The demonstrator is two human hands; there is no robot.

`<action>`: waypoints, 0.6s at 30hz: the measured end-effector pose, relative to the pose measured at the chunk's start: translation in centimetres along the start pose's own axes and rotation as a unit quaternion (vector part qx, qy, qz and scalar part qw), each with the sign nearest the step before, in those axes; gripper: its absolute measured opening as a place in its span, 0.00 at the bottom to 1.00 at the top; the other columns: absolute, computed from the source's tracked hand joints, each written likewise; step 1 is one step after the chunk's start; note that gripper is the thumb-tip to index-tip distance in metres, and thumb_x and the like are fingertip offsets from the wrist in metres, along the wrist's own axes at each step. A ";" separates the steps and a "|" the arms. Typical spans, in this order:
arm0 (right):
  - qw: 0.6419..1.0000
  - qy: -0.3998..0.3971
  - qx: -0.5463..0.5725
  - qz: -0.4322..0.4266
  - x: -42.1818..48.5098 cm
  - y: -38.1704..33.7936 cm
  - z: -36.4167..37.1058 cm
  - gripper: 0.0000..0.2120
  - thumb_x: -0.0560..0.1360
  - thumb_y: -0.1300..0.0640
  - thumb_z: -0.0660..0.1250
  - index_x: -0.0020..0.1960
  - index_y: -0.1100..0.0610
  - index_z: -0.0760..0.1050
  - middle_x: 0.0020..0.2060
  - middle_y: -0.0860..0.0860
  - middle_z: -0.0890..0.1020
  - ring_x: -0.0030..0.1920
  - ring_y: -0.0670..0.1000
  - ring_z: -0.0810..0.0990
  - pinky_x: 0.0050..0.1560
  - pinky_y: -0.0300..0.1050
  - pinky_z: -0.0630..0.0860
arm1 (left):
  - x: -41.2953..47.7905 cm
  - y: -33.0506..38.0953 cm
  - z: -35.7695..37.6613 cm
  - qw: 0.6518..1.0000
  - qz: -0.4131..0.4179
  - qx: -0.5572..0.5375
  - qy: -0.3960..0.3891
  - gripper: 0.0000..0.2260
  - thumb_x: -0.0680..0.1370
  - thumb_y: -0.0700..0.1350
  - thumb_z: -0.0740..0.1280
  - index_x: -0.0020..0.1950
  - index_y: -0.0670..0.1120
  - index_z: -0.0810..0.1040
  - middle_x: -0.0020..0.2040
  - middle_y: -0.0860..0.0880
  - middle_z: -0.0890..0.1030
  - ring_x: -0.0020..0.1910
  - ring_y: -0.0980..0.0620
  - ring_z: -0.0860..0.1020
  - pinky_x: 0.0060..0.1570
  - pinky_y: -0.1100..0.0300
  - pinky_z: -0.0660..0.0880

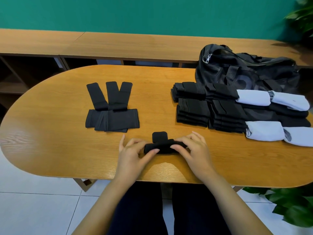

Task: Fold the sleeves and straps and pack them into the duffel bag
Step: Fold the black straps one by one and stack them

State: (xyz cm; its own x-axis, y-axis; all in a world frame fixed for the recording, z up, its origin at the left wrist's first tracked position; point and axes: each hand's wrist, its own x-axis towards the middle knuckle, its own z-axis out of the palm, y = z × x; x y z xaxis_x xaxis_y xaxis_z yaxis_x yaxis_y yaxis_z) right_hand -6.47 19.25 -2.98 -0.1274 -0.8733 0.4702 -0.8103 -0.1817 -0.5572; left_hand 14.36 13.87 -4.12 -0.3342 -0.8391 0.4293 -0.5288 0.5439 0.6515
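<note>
**What the head view leaves unseen**

At 6 o'clock, fingers of the left hand [133, 154] and right hand [194, 150] cover both ends of the folded black strap [163, 147], so its folds cannot be read. At 2 o'clock the duffel bag [237, 68] has its lower side behind the black stacks [203, 107], whose layers blur together, perhaps four piles. At 3 o'clock the right edge cuts the lowest pale roll [299, 138]. At 5 o'clock it crops a plant [294, 207].
</note>
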 end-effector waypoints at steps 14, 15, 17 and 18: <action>0.993 -0.040 -0.060 0.093 1.4 -0.7 0.3 0.23 0.80 0.41 0.57 0.72 0.48 0.68 0.67 0.43 0.72 0.68 0.44 0.66 0.64 0.41 0.60 | 1.8 0.2 -0.3 0.997 -0.080 0.011 -0.007 0.32 0.72 0.66 0.67 0.73 0.54 0.69 0.67 0.58 0.73 0.71 0.55 0.66 0.76 0.44 0.51; 0.992 -0.053 -0.064 0.095 1.1 -0.6 0.2 0.23 0.80 0.41 0.56 0.72 0.48 0.68 0.67 0.42 0.72 0.68 0.43 0.65 0.64 0.40 0.59 | 1.8 0.0 -0.5 0.997 -0.060 0.007 -0.042 0.34 0.71 0.69 0.65 0.73 0.56 0.68 0.69 0.60 0.69 0.74 0.56 0.62 0.77 0.45 0.47; 0.991 -0.068 -0.066 0.095 0.5 -0.5 -0.1 0.24 0.79 0.40 0.55 0.72 0.47 0.68 0.66 0.41 0.72 0.67 0.41 0.64 0.64 0.40 0.59 | 1.8 -0.4 -0.6 0.993 -0.016 0.019 -0.116 0.35 0.69 0.70 0.62 0.73 0.57 0.66 0.73 0.62 0.63 0.77 0.58 0.53 0.77 0.46 0.38; 0.991 -0.068 -0.063 0.093 0.3 -0.6 -0.2 0.23 0.79 0.40 0.55 0.71 0.47 0.68 0.65 0.40 0.72 0.66 0.39 0.64 0.64 0.40 0.60 | 1.8 -0.6 -0.6 0.989 0.003 0.036 -0.142 0.35 0.70 0.69 0.64 0.74 0.56 0.66 0.75 0.61 0.62 0.78 0.59 0.49 0.76 0.46 0.34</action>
State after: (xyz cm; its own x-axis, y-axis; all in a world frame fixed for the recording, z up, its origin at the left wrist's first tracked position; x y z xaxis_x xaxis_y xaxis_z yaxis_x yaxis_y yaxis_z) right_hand -6.14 19.22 -2.40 -0.2096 -0.9411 0.2655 -0.8459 0.0383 -0.5319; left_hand 14.54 11.98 -3.39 -0.5373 -0.8104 0.2336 -0.5776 0.5554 0.5983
